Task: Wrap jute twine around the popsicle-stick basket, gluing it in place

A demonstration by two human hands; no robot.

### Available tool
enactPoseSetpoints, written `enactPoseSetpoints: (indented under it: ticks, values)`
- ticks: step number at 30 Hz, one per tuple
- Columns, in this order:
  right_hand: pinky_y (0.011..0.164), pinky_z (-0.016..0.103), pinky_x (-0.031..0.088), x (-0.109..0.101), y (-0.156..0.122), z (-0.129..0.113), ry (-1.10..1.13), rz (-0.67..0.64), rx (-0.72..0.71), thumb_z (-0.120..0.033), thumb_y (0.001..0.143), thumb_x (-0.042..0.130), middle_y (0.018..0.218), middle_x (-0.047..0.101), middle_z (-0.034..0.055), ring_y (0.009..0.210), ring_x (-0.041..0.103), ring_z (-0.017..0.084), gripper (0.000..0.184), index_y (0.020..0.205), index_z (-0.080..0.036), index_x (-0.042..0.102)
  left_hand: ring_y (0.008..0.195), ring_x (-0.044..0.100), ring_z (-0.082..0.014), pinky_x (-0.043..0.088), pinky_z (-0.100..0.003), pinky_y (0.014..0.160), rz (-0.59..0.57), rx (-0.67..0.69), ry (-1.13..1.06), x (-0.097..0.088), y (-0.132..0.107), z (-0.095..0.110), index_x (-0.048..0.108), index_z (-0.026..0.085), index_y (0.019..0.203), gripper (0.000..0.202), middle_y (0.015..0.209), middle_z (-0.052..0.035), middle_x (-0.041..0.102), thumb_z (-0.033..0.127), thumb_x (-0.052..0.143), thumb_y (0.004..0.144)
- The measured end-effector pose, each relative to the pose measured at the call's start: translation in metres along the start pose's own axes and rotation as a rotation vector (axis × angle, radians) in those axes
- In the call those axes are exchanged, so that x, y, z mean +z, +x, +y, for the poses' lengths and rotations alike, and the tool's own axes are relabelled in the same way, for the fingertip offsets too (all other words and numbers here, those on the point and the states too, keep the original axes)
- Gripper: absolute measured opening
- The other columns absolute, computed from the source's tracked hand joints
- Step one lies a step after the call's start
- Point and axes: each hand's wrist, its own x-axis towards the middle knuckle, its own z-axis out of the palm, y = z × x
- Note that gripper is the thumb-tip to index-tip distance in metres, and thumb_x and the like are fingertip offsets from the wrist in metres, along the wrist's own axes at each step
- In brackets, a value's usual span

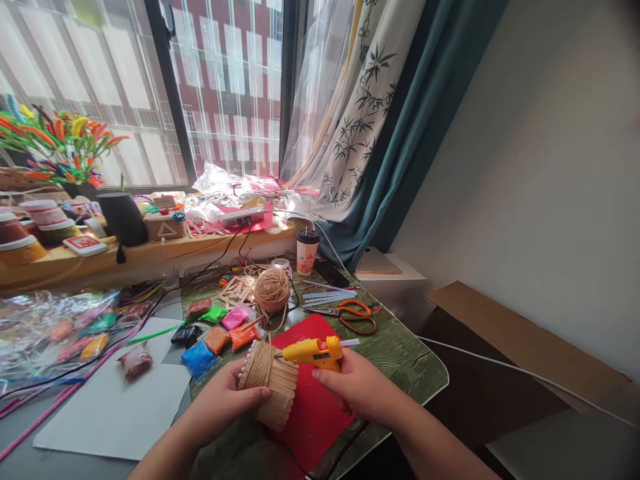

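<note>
My left hand (pixel 220 403) is wrapped round a small cylinder of wooden craft sticks (pixel 273 387) bound with brown twine near its top. My right hand (pixel 357 387) grips a yellow hot-glue gun (pixel 316 351), whose nozzle points left and touches the twine band. Both are held over a red sheet (pixel 315 413) on the green table (pixel 400 353). A strand of twine runs from the cylinder up to a ball of twine (pixel 271 289) behind it.
Orange-handled scissors (pixel 355 315), loose craft sticks (pixel 236 289), coloured clay packets (pixel 220 330) and a paper cup (pixel 307 251) lie on the table. White paper (pixel 115 407) and plastic bags lie to the left. A cluttered windowsill shelf (pixel 100 257) runs behind. Cardboard (pixel 525 340) lies on the floor to the right.
</note>
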Motion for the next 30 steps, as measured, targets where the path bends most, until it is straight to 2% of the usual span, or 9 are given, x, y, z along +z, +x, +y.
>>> enactPoseSetpoints:
  ticks: [13, 21, 30]
  values:
    - [0.039, 0.020, 0.036, -0.0012, 0.0008, -0.0015, -0.014, 0.032, 0.038, -0.049, 0.075, 0.071, 0.057, 0.050, -0.0083, 0.041, 0.044, 0.008, 0.040, 0.099, -0.018, 0.062, 0.107, 0.073, -0.0373, 0.059, -0.041, 0.089, -0.019, 0.002, -0.007, 0.0014, -0.0005, 0.0012, 0.079, 0.019, 0.112, 0.048, 0.108, -0.0085, 0.083, 0.041, 0.089, 0.070]
    - [0.039, 0.019, 0.035, -0.0014, 0.0032, 0.0017, -0.008, 0.028, 0.013, -0.049, 0.076, 0.069, 0.054, 0.047, -0.0090, 0.041, 0.044, 0.008, 0.035, 0.091, -0.019, 0.060, 0.106, 0.073, -0.0367, 0.059, -0.041, 0.088, -0.008, -0.003, 0.016, 0.0026, -0.0008, 0.0031, 0.079, 0.019, 0.110, 0.048, 0.107, -0.0087, 0.083, 0.041, 0.090, 0.069]
    - [0.038, 0.019, 0.035, -0.0007, 0.0030, 0.0001, -0.010, 0.026, 0.032, -0.048, 0.076, 0.066, 0.050, 0.045, -0.0100, 0.040, 0.044, 0.009, 0.033, 0.091, -0.020, 0.058, 0.107, 0.073, -0.0364, 0.058, -0.041, 0.089, -0.021, -0.017, 0.002, 0.0049, -0.0018, 0.0060, 0.077, 0.017, 0.109, 0.049, 0.106, -0.0078, 0.083, 0.042, 0.090, 0.068]
